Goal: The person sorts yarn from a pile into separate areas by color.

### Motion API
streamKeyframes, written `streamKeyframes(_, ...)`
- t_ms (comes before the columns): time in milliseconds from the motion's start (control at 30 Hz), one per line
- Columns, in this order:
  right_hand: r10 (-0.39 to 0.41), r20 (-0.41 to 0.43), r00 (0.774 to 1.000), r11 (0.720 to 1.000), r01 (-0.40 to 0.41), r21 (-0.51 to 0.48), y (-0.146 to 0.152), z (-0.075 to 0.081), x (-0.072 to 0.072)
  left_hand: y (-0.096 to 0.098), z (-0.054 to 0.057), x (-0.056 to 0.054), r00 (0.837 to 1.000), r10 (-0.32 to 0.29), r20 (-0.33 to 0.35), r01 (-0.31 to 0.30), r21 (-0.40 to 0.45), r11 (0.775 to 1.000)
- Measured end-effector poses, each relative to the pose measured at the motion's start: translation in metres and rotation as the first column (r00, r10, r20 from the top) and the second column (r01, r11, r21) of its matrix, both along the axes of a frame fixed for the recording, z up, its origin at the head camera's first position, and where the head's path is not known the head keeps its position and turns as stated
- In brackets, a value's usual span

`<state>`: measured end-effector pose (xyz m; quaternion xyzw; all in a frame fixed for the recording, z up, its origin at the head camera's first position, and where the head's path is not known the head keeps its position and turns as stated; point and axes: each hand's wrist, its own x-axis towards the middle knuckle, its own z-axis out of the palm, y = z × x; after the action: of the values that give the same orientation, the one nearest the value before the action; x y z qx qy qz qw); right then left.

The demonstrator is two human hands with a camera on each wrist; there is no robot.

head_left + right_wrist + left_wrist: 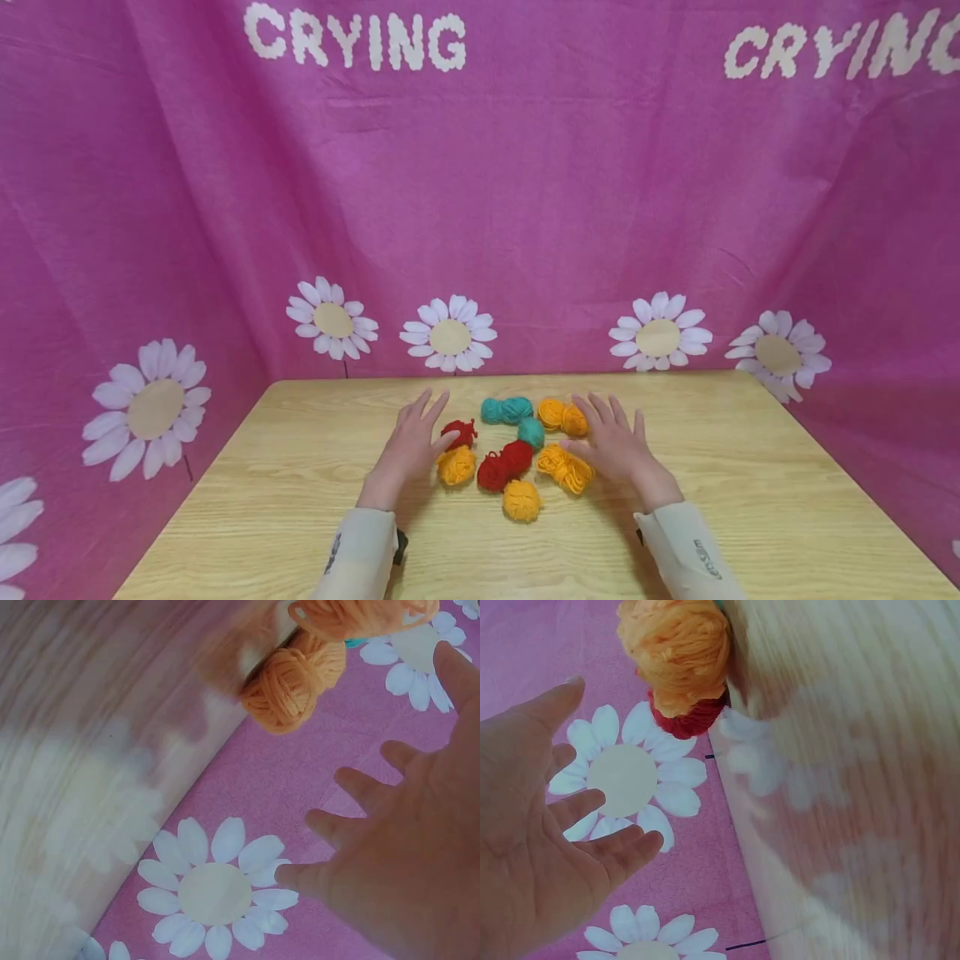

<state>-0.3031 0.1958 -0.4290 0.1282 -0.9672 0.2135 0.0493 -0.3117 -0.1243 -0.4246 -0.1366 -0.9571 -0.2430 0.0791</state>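
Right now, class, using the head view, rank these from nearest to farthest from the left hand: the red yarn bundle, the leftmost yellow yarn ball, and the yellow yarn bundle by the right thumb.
1. Leftmost yellow yarn ball: just right of the left hand.
2. Red yarn bundle: mid-group.
3. Yellow yarn bundle: right side, beside the right hand.

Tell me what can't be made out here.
Left wrist view: most of the red yarn, hidden behind the orange ball.
Right wrist view: most of the teal yarn, hidden by the orange skeins.
Head view: right CRYING, last letter partly cut off by the edge.
Head view: print on left sleeve, too small.
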Motion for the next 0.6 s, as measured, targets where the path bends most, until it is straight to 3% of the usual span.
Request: streamKeyframes(600,0.098,0.126,0.987,0.995,-0.096,-0.019,-0.004,-0.01,0.009,0.0,-0.01,-0.007,0.995,-0.084,-0.058,0.086,0.021,0.996)
